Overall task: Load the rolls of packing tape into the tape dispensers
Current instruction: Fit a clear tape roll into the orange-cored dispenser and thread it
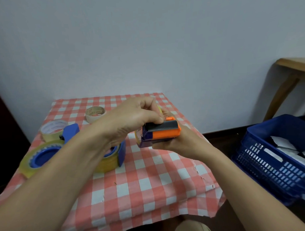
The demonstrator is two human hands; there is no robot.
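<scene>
Both hands hold one dispenser above the middle of the table (150,176), which is covered with a red-and-white checked cloth. The orange dispenser (166,133), orange and dark blue with a black plate on top, sits a little right of centre. The left hand (131,119) comes over it from the left, with its fingers (148,102) curled and its thumb pressed at the left end of the black plate, so it grips the top. The right hand (175,143) grips the dispenser from beneath and from the right, with its thumb lying along the near lower edge. Its other fingers are hidden behind the body. A yellowish tape roll (137,135) sits in this dispenser and shows at its left edge.

On the left half of the table lie the other things. A clear roll on a blue hub (41,158) lies nearest, at the left edge. Just right of it, partly under the left forearm, a blue dispenser (122,151) holds a yellow roll (106,164). Farther back a loose roll (52,130) lies beside a blue dispenser body (72,131). A pale roll (95,114) lies farthest, near the wall.

On the floor to the right stands a blue crate (271,164) with white papers in it. A wooden stand (292,69) is at the far right.
</scene>
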